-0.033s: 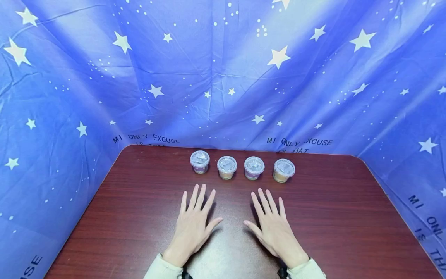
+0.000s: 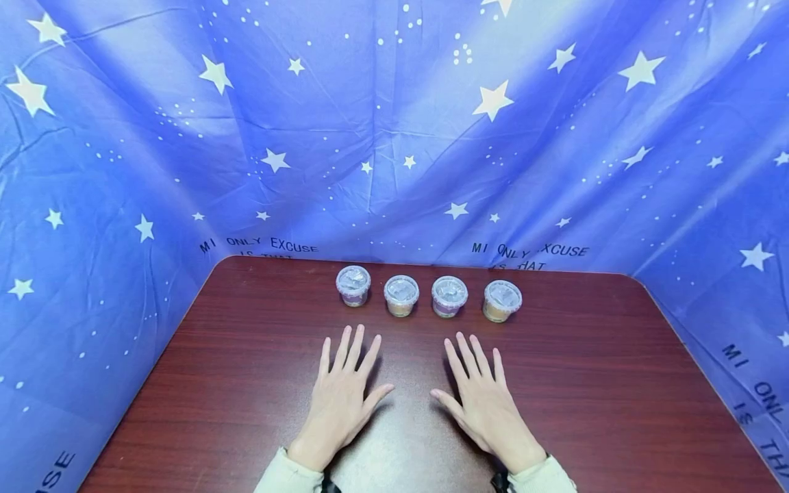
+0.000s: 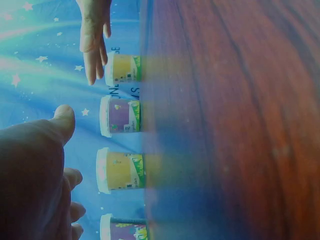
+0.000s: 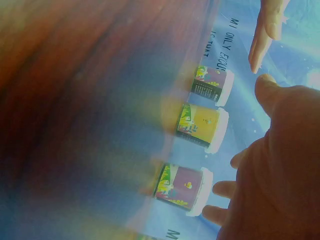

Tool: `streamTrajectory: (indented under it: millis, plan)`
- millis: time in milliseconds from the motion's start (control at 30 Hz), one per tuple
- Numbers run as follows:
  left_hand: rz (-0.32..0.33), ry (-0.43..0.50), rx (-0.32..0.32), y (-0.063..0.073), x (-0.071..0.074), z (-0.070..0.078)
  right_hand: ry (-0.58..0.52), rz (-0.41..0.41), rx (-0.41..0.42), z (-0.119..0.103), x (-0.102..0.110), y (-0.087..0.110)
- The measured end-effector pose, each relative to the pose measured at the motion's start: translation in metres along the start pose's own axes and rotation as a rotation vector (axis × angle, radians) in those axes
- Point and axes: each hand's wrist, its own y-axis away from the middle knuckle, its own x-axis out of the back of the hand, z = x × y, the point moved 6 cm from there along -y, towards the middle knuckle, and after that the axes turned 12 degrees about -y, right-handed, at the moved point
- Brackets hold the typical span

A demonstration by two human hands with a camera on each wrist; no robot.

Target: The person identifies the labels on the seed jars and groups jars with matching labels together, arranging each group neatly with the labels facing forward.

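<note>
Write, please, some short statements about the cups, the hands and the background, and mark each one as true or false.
1. Four cups stand on the table. True.
2. The left hand and the right hand are apart from each other. True.
3. The right hand grips a cup. False: it holds nothing, and its fingers are spread.
4. In the head view, the rightmost cup has a purple side. False: its side is yellow.
5. Every cup has a lid on. True.
6. Everything behind the table is plain red. False: a blue cloth with white stars hangs there.
</note>
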Motion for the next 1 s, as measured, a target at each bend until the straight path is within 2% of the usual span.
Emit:
streamTrajectory:
  millis: [233, 700, 833, 1000]
  plan:
    - [-0.012, 0.000, 0.003, -0.001, -0.001, 0.000, 0.001, -0.005, -0.003, 0.000, 0.000, 0.000]
    - [0.062, -0.001, -0.003, 0.000, 0.001, -0.003, -0.046, -0.025, -0.010, -0.006, -0.006, -0.005]
    - [0.058, -0.010, 0.006, -0.001, 0.002, -0.008, -0.051, -0.029, -0.005, -0.011, -0.007, -0.008]
    - [0.025, -0.017, 0.020, 0.000, 0.003, -0.015, -0.067, -0.039, 0.008, -0.017, -0.012, -0.012]
